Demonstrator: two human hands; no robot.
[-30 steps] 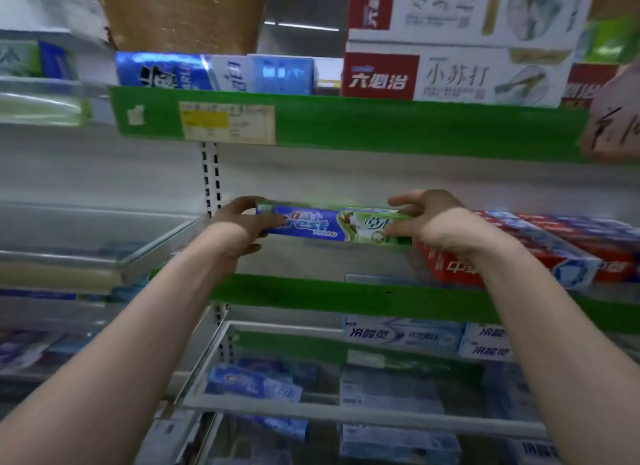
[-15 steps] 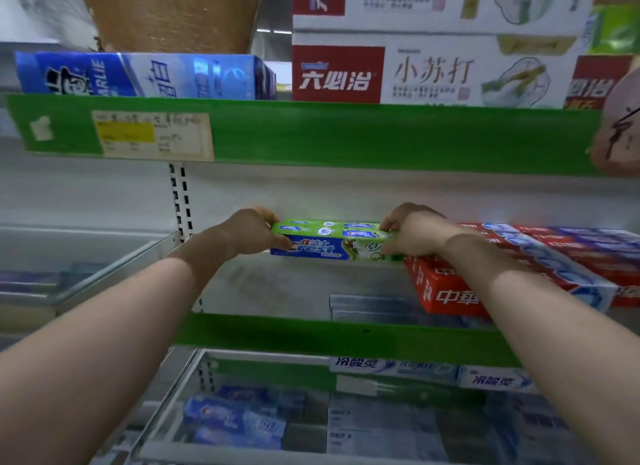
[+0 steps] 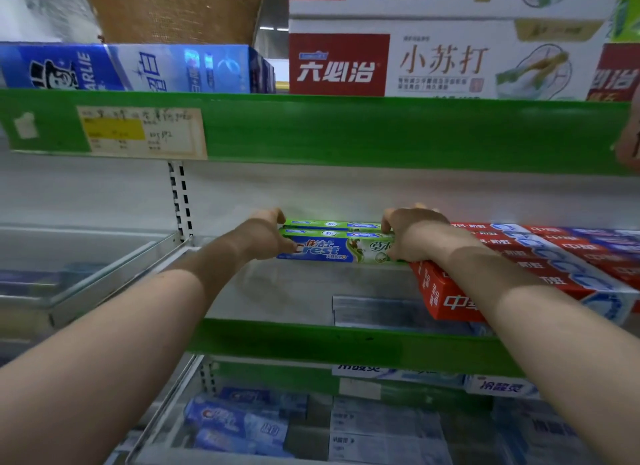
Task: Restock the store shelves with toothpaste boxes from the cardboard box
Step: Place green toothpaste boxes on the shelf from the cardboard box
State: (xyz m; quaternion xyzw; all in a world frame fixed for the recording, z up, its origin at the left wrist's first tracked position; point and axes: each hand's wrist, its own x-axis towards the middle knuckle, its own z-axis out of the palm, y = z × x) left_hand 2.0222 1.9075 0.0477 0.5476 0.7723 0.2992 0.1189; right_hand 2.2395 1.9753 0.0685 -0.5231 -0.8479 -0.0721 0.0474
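At the far left a glass divider (image 3: 114, 267) closes off the next bay. Then comes my left hand (image 3: 268, 238). Its fingers are curled over the top of the left end of the green and blue Crest box (image 3: 341, 248) and the thumb is on the front face, so it grips the box. The box lies level and lengthwise, deep on the middle shelf (image 3: 294, 291). A second box of the same kind (image 3: 332, 225) sits directly behind it, touching. I cannot tell if the front box rests on the shelf board or hangs just above it. My right hand (image 3: 412, 236) grips the right end, fingers above and thumb below, just beside the stack of red boxes (image 3: 450, 291).

I judge this is the placing step for one box; the cardboard box is not in view. The next move asks for setting the box flat and square against its twin, then opening both hands without dragging it forward.
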